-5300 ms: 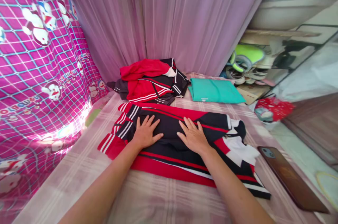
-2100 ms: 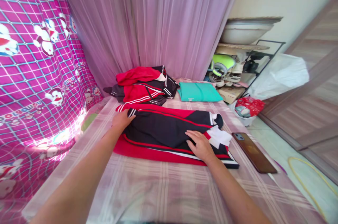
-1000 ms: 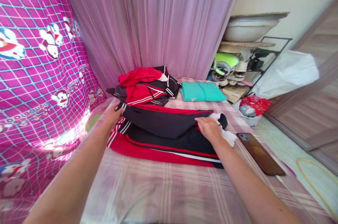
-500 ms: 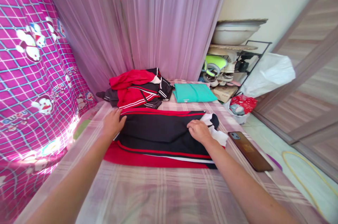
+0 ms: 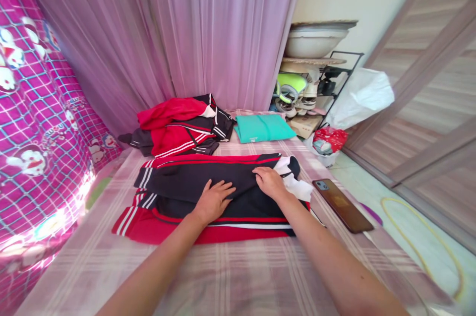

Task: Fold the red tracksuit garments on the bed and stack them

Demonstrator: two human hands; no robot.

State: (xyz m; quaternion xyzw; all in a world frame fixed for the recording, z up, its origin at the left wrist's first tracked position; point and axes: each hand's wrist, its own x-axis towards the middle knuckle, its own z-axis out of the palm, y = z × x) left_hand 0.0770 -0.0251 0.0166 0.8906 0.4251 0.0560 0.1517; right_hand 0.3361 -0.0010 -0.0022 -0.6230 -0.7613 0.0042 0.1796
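A black and red striped jacket (image 5: 178, 187) lies folded lengthwise on the checked pink bed sheet (image 5: 238, 276). My left hand (image 5: 213, 200) lies flat on its dark middle, fingers spread. Just to the right, my right hand (image 5: 270, 182) rests on the upper fold near the white collar (image 5: 297, 188), fingers bent over the cloth edge; whether they pinch it I cannot tell.
A heap of red and black clothes (image 5: 178, 125) and a folded teal garment (image 5: 262, 128) lie farther back. A phone (image 5: 342, 205) rests at the bed's right edge. A shoe rack (image 5: 312, 93) and a red bag (image 5: 327, 140) stand beyond. Curtains (image 5: 208, 33) hang behind.
My left hand has moved from the jacket's left end to its middle and lies flat there. The folded sleeve cuffs now show at the left. The view has swung to the right.
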